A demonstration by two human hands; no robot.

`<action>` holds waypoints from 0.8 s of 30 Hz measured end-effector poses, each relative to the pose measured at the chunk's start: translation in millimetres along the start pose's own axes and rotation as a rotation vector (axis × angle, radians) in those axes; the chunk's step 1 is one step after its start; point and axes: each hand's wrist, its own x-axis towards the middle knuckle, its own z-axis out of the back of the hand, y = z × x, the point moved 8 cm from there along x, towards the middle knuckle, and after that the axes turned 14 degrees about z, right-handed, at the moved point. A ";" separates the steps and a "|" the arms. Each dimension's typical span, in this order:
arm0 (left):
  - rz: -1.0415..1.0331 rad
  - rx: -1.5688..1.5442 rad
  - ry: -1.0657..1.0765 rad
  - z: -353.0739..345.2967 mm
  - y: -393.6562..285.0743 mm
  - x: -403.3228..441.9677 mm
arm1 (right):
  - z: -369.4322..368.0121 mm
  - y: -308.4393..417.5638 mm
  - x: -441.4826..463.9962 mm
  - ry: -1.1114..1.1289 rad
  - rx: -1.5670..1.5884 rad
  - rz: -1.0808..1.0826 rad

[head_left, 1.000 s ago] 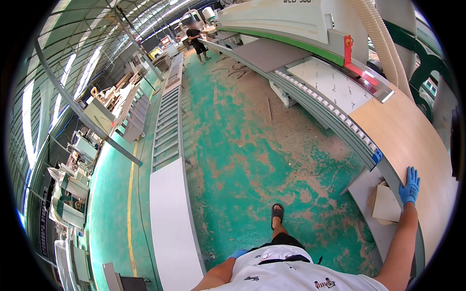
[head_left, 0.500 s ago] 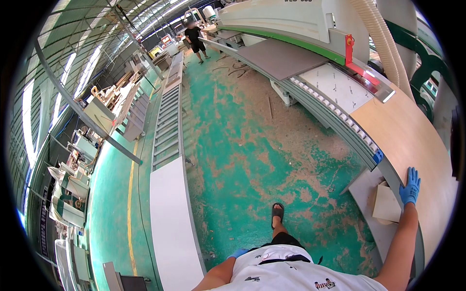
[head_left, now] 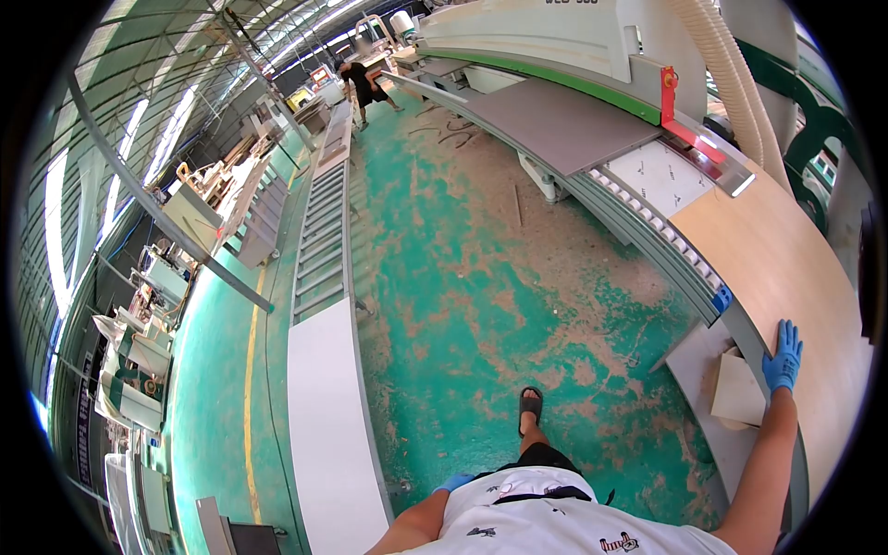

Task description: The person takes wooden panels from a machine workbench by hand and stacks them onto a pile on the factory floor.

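My right hand (head_left: pixel 783 357), in a blue glove, lies flat on the pale wooden tabletop (head_left: pixel 766 254) near its left edge, fingers stretched forward and holding nothing. My left hand (head_left: pixel 455 482), also blue-gloved, rests low by my waist against my clothing. Only a small part of it shows, and its fingers are hidden. Ahead of my right hand, a grey-brown panel (head_left: pixel 555 116) lies on the machine's bed beneath a long green strip (head_left: pixel 555 77). Between that panel and the tabletop is a white sheet with dark markings (head_left: pixel 659 176).
A roller track (head_left: pixel 661 222) runs along the machine's side. To my left stand a white-topped table (head_left: pixel 333 407) and a roller conveyor (head_left: pixel 322 231). A person in black (head_left: pixel 363 85) bends at the far end. A slanted metal post (head_left: pixel 176 231) rises farther left.
The grey-brown panel has slid toward me along the machine, covering more of the white sheet. The far person has gone from standing to bending over with legs apart. My hands have stayed in place.
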 end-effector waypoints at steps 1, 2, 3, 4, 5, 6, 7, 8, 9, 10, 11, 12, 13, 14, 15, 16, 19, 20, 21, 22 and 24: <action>0.000 0.000 -0.001 1.7 -3.7 -5.5 | 0.9 0.9 -0.1 0.007 0.000 -0.002; 0.038 -0.048 0.016 2.6 -4.5 -10.5 | 0.9 0.9 0.1 0.006 0.001 -0.002; 0.075 -0.096 0.034 2.4 -3.0 -12.7 | 0.7 0.7 0.1 0.006 0.002 -0.004; 0.075 -0.096 0.033 3.6 -4.4 -15.4 | 0.5 0.4 0.1 0.006 0.003 -0.006; 0.060 -0.081 0.037 4.4 -6.8 -18.2 | -0.4 -0.2 0.3 0.006 0.003 -0.006; 0.045 -0.067 0.041 4.2 -8.4 -19.8 | -1.1 -0.6 0.4 0.002 0.002 -0.004; 0.045 -0.066 0.041 3.9 -9.2 -21.3 | -1.2 -0.7 0.3 -0.001 0.002 -0.001; 0.088 -0.133 0.056 3.5 -7.2 -22.0 | -1.4 -1.1 0.0 -0.002 0.002 -0.002; 0.130 -0.198 0.071 3.1 -4.2 -21.8 | 0.2 0.5 -0.3 0.000 0.002 0.000; 0.130 -0.197 0.070 2.8 -4.5 -22.1 | 1.6 1.6 -0.2 0.002 0.001 0.002; 0.152 -0.223 0.042 4.3 -2.8 -22.1 | 1.1 2.2 0.3 0.002 0.000 -0.002; 0.173 -0.243 0.018 4.7 -3.2 -22.9 | 0.0 2.2 0.8 -0.002 0.002 0.002; 0.168 -0.229 0.026 -0.3 3.4 -13.4 | 0.6 1.8 0.4 -0.005 0.001 0.001; 0.046 -0.060 -0.001 -1.1 1.8 -5.9 | 0.1 -0.3 -0.6 0.001 -0.008 -0.021; -0.080 0.113 -0.022 -3.6 -3.0 -2.7 | 2.5 3.9 0.3 0.004 -0.009 -0.007; -0.092 0.143 -0.002 -7.2 -3.8 -2.4 | 3.9 5.8 0.3 0.009 -0.012 0.004; -0.120 0.278 0.060 -20.0 -23.4 -5.3 | 3.1 6.1 0.0 0.005 -0.022 0.030; -0.128 0.211 0.052 -18.9 -33.2 -8.1 | 7.9 9.4 -0.4 0.021 -0.017 0.017; -0.161 0.218 0.028 -16.5 -44.3 -4.1 | 15.5 14.2 -1.0 0.042 -0.012 0.015; -0.194 0.226 0.003 -15.0 -53.5 1.5 | 15.9 14.4 -0.6 0.041 -0.021 0.019; -0.209 0.441 0.003 -20.3 -83.3 20.4 | 20.3 16.1 -1.4 0.033 -0.012 0.014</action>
